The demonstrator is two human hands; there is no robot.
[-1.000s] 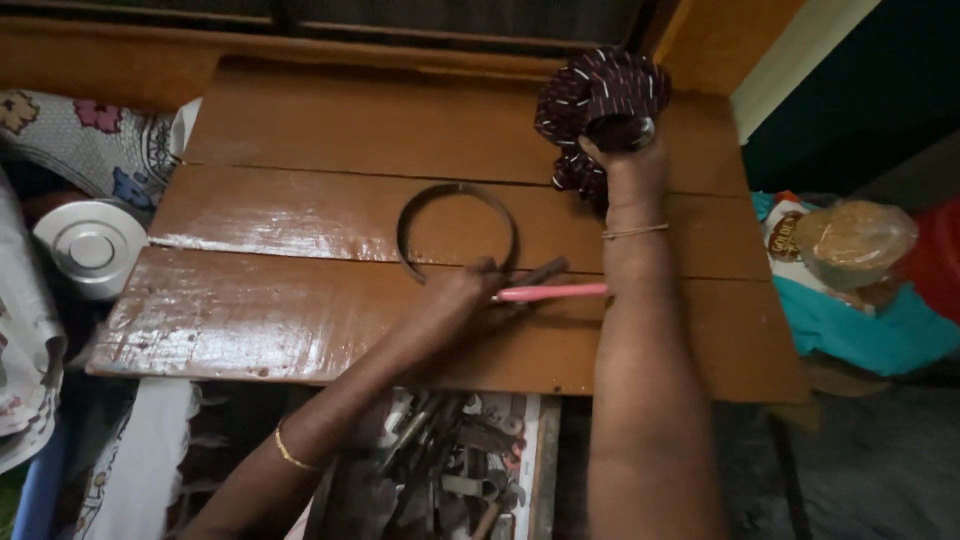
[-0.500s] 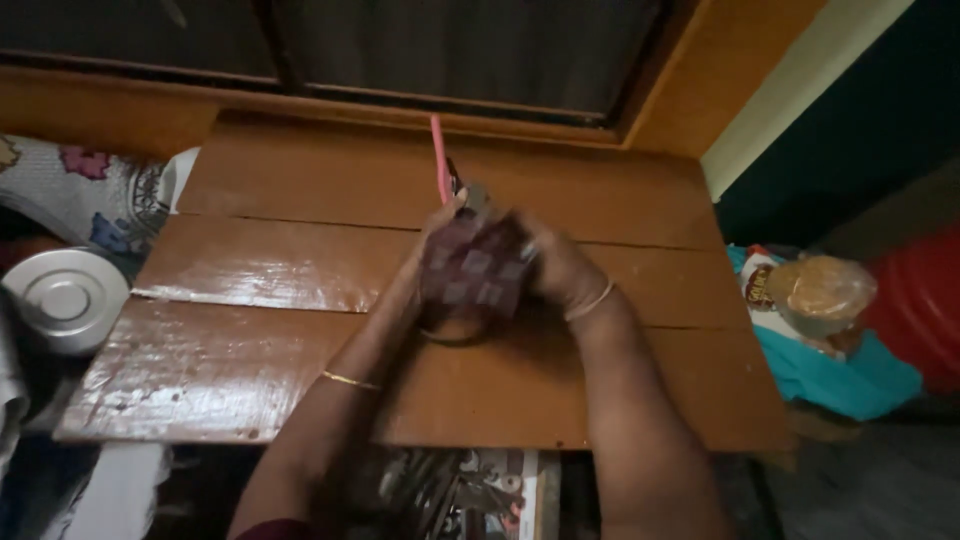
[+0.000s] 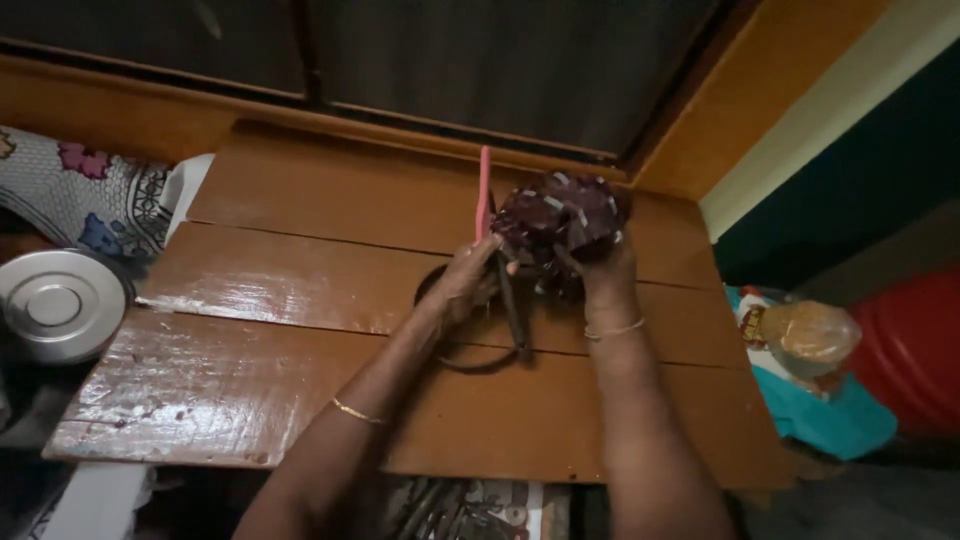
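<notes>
The wooden table (image 3: 250,400) bears a dark ring (image 3: 470,362) at centre. At one o'clock, the right hand (image 3: 600,275) grips a maroon bundle (image 3: 562,215); the left hand (image 3: 465,285) clasps pink-handled scissors (image 3: 484,200), seemingly mid-trimming, demanding steady aim.

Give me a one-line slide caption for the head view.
Left hand grips pink-handled scissors, right hand a dark maroon bundle, over a wooden table.

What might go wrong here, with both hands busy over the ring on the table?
The left hand holds the pink-handled pliers beside the dark bundle in the right hand; the tool's tip could snag the bundle or nick a finger. The dark ring lies loose on the wooden table and might get knocked.
</notes>
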